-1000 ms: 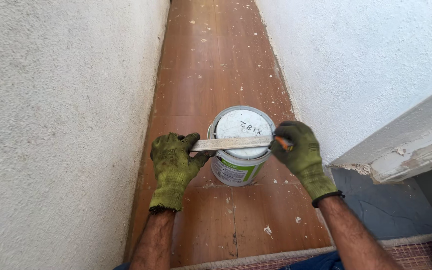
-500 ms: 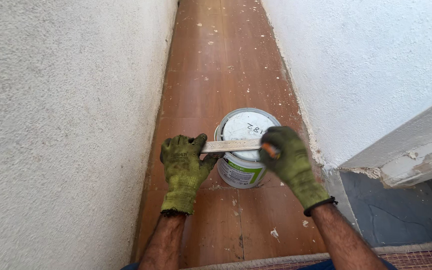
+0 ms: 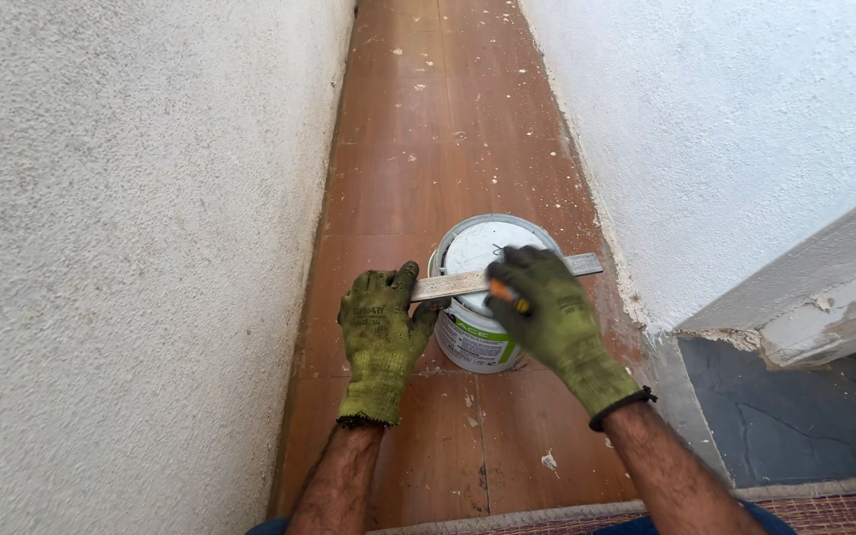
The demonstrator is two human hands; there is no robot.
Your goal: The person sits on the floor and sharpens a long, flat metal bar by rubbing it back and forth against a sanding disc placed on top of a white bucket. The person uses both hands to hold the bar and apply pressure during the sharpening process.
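A white paint can (image 3: 472,345) with a closed pale lid (image 3: 479,243) stands on the brown tiled floor. A flat grey metal strip (image 3: 577,265) lies across the lid. My left hand (image 3: 380,332), in a green glove, pinches the strip's left end beside the can. My right hand (image 3: 547,309), also gloved, rests over the middle of the strip, closed around a small orange-tipped tool (image 3: 507,297). Most of that tool is hidden by the fingers.
The floor (image 3: 428,129) runs as a narrow corridor between two rough white plaster walls (image 3: 121,248). A chipped white ledge (image 3: 824,307) juts out at the right above a dark grey surface. A woven mat edge (image 3: 824,510) lies at the bottom.
My right hand has slid from the strip's right end to its middle, leaving that end bare. The left hand stays on the left end.
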